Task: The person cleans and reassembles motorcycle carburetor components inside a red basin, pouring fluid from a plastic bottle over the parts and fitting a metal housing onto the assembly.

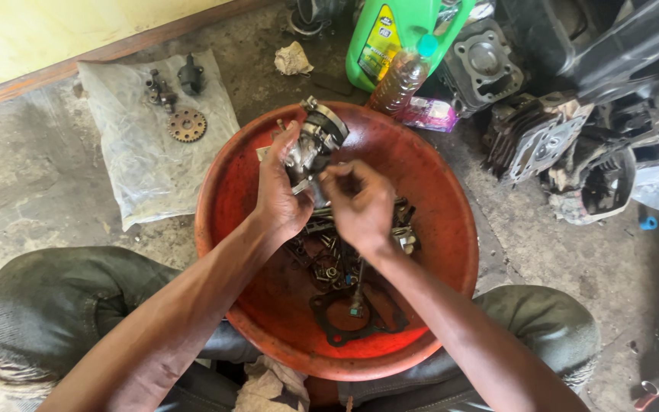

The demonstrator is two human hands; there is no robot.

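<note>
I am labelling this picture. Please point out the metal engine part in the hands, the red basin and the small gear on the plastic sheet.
metal engine part (316, 141), head view, on its silver body above the left hand.
red basin (451, 229), head view, on its bare right wall.
small gear (187, 125), head view, on its toothed disc.

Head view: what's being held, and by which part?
Left hand grips a metal engine part around its lower body, over the red basin. Right hand's fingers touch its underside.
</note>
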